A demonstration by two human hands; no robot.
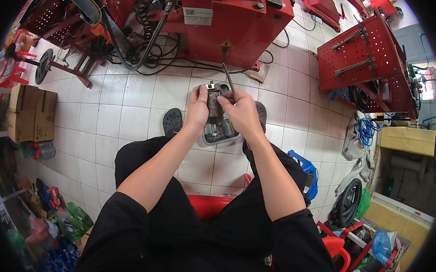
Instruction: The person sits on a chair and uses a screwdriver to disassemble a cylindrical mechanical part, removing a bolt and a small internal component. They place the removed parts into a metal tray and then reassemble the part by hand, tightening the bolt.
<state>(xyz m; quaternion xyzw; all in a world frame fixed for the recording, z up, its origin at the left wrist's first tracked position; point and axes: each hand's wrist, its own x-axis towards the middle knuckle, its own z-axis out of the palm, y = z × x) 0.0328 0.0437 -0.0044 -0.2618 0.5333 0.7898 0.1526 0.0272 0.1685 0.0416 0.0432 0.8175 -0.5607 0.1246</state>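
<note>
A: To begin with the head view: where to look for the left hand point(197, 112)?

B: Slightly above the middle of the frame. Closed narrowly on the left side of a grey metal cylinder point(213, 106), with bent fingers.

A: And the right hand point(241, 113)?

B: Just beside, to the right of the same cylinder. Curled around a slim metal rod point(229, 80), slanting up toward the top centre of the frame, with the thumb at the cylinder's right side.

A: And under the cylinder?

B: A grey tray point(221, 142), with some metal parts point(223, 130) visible in its lower end. Resting on the tray or lifted a little above: from so high a view, hard to tell.

A: Around the tray?

B: White floor tiles point(196, 165), with a dark shoe point(172, 121) to the left and another one, partly hidden, to the right. At the top centre, a red machine point(236, 26), with black cables point(155, 64) on the floor to its left.

A: Farther toward the edges of the frame?

B: At the left, cardboard boxes point(32, 114). At the upper right, a red perforated cart point(347, 59). At the lower centre, between the black trouser legs, part of a red seat point(208, 207).
</note>
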